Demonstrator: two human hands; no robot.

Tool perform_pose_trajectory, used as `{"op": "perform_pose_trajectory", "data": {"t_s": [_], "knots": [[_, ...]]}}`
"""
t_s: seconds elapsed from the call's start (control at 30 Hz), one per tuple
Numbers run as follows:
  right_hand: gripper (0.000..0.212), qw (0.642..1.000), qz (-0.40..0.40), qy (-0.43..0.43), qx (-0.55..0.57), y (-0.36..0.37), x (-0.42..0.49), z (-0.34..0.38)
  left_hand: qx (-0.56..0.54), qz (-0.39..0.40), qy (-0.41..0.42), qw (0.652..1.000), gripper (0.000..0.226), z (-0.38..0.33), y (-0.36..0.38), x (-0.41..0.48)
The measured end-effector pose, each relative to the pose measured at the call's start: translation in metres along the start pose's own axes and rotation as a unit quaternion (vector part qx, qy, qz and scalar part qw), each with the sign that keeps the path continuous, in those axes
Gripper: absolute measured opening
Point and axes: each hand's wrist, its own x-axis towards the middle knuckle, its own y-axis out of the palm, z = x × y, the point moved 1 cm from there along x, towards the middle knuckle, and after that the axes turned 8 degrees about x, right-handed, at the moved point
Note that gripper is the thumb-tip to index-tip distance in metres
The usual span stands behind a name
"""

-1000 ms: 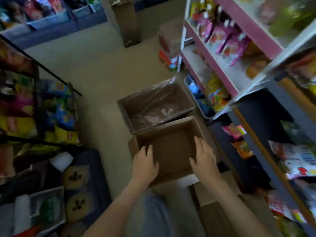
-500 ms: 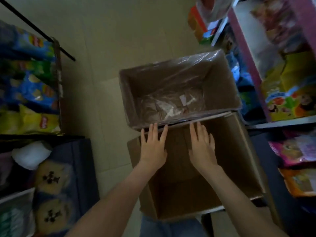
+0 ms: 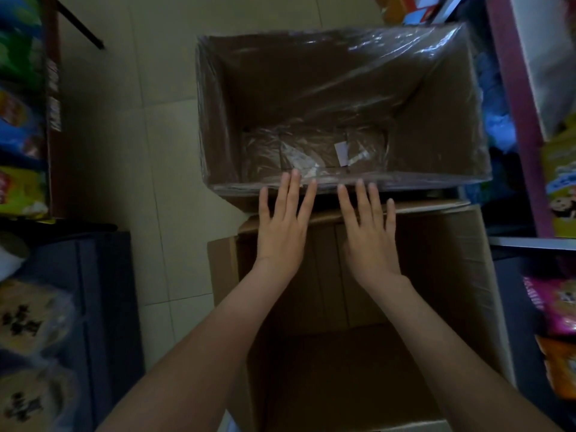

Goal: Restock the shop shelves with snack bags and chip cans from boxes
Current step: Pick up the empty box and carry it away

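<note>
On the head view I see my left hand (image 3: pixel 282 232) and right hand (image 3: pixel 369 235) side by side at centre frame. Both are flat with palms down and fingers straight and slightly fanned, gripping nothing. The thumbs are tucked out of sight.

The fingertips overlap the near rim of the brown cardboard box lined with clear plastic film (image 3: pixel 436 135) in the upper centre. I cannot tell whether they press on it. A small white paper slip (image 3: pixel 341 153) lies on its bottom under the glare.

Below it, the plain open brown cardboard box (image 3: pixel 452 275) is dark inside and cut off by the bottom edge.

Blurred yellow snack bags (image 3: pixel 18 188) sit at the left edge. A pink snack bag (image 3: pixel 558 307) at the lower right is partly cropped.
</note>
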Motion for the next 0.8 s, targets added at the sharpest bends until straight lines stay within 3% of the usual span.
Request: {"op": "perform_pose_trajectory", "data": {"t_s": [0.1,0.23,0.47,0.57,0.8], "knots": [[0.115,0.999,-0.036,0.01,-0.02,-0.004,0.01,-0.002,-0.004,0.001,0.012,1.0,0.116,0.001,-0.001,0.005],[0.104,0.998,0.023,0.045,-0.038,-0.014,0.026,-0.001,0.027,-0.001,0.007,1.0,0.105,0.0,-0.004,0.007],[0.085,0.999,-0.027,0.032,-0.022,0.006,-0.004,0.001,0.01,-0.022,0.064,0.998,0.059,-0.002,0.003,-0.013],[0.069,0.998,-0.055,0.02,-0.014,0.019,-0.017,-0.001,-0.034,-0.045,0.08,0.995,0.054,-0.01,0.014,-0.03],[0.051,0.999,-0.024,-0.023,-0.025,0.016,-0.011,-0.007,-0.109,-0.039,0.058,0.992,0.05,-0.011,0.005,-0.038]]}}
